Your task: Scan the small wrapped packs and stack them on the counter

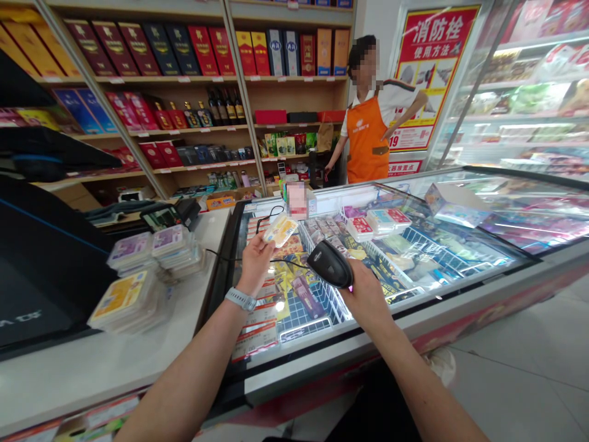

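Observation:
My left hand grips a flat white-and-yellow plastic pack by its near edge, above the glass of the freezer. In my right hand is a black barcode scanner, its head tilted toward the left. A black cable runs from the scanner's side across to the counter. Scanner and pack are apart. On the counter to the left stand stacks of similar flat packs, one with a yellow label on top and others with purple labels.
The chest freezer holds wire baskets of frozen goods. Red-and-white packs and an opened carton lie on its glass. A dark checkout machine fills the left. A person in an orange apron stands behind, before shelves of boxes.

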`<state>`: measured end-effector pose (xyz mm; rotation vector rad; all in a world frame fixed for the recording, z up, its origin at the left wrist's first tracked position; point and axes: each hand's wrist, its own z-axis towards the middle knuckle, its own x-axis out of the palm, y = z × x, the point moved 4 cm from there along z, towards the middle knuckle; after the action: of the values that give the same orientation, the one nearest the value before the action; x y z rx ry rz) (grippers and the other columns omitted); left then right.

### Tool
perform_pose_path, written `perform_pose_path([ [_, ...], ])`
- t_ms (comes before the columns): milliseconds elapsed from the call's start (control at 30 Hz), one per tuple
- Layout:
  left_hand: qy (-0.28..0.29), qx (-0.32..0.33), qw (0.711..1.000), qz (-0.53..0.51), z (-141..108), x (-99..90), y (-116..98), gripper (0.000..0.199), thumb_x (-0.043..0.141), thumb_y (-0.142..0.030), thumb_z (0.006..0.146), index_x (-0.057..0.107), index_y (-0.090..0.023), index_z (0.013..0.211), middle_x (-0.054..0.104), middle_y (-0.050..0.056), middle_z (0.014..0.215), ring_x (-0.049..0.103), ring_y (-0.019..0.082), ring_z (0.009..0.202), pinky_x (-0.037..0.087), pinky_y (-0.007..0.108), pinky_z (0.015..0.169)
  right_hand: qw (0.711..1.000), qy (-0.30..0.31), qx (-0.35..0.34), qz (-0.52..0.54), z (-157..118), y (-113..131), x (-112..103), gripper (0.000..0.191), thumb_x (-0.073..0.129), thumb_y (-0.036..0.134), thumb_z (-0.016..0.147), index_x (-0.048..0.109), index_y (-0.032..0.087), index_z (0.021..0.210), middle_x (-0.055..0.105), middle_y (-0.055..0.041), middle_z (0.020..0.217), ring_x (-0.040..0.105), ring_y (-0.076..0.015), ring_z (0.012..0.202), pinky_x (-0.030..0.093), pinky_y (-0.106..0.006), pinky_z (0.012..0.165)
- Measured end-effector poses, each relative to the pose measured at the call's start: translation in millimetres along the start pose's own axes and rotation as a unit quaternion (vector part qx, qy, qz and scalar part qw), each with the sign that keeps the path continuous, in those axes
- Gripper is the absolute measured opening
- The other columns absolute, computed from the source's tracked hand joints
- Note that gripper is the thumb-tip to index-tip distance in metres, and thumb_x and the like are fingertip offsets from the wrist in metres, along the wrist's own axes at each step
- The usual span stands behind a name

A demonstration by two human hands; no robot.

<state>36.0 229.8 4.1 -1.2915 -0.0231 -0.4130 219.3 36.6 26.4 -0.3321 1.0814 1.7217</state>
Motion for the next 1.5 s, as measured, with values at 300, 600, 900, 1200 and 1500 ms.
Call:
perform_pose_path([
  [300, -0.015, -0.004, 1.000, -0.001, 0.6, -2.1, 2.2, 0.039, 0.075, -0.029, 0.068, 0.061, -0.018, 0.102, 0.069, 0.006, 0.107, 0.065, 0.018, 0.095, 0.052, 0.031, 0.085, 1.000, 0.001, 0.001, -0.004, -0.3, -2.4, 1.2, 0.035, 0.050, 0.010, 0.074, 0.052, 0.017, 0.107, 0.063, -0.0097, 0.098, 0.060, -0.0271, 0.094, 0.047, -0.041, 0.081],
  [600, -0.015, 0.007, 1.000, -0.003, 0.4, -3.1, 1.1, 0.042, 0.076, -0.030, 0.067, 0.061, -0.018, 0.103, 0.069, 0.007, 0.107, 0.064, 0.020, 0.101, 0.048, 0.032, 0.091, 1.000, -0.005, -0.007, -0.008, -1.0, -1.4, 1.2, 0.034, 0.050, 0.010, 0.074, 0.052, 0.018, 0.106, 0.063, -0.0090, 0.097, 0.060, -0.0267, 0.094, 0.047, -0.040, 0.081],
  [900, -0.007, 0.010, 1.000, -0.004, -0.7, -1.4, -0.2, 0.040, 0.077, -0.031, 0.066, 0.061, -0.017, 0.101, 0.070, 0.006, 0.103, 0.065, 0.020, 0.098, 0.049, 0.032, 0.091, 1.000, 0.010, -0.002, -0.021, -1.7, -1.4, 1.7, 0.029, 0.050, 0.010, 0.074, 0.052, 0.018, 0.102, 0.062, -0.0083, 0.094, 0.059, -0.0265, 0.091, 0.046, -0.039, 0.079],
  [1200, -0.002, 0.020, 1.000, -0.004, 0.6, -2.5, 1.4, 0.040, 0.076, -0.029, 0.068, 0.061, -0.017, 0.102, 0.070, 0.007, 0.104, 0.065, 0.019, 0.098, 0.048, 0.031, 0.092, 1.000, -0.004, -0.006, -0.014, -2.4, -2.2, 0.8, 0.032, 0.051, 0.010, 0.074, 0.052, 0.018, 0.105, 0.062, -0.0091, 0.096, 0.059, -0.0271, 0.092, 0.046, -0.040, 0.080],
  [1500, -0.011, 0.010, 1.000, 0.013, 0.9, -3.6, 4.9, 0.046, 0.076, -0.033, 0.066, 0.060, -0.015, 0.106, 0.070, 0.009, 0.106, 0.066, 0.020, 0.095, 0.051, 0.033, 0.087, 1.000, -0.001, 0.001, -0.006, -5.7, -5.0, 1.5, 0.036, 0.052, 0.012, 0.075, 0.053, 0.017, 0.110, 0.063, -0.0098, 0.100, 0.058, -0.0285, 0.096, 0.046, -0.043, 0.084],
])
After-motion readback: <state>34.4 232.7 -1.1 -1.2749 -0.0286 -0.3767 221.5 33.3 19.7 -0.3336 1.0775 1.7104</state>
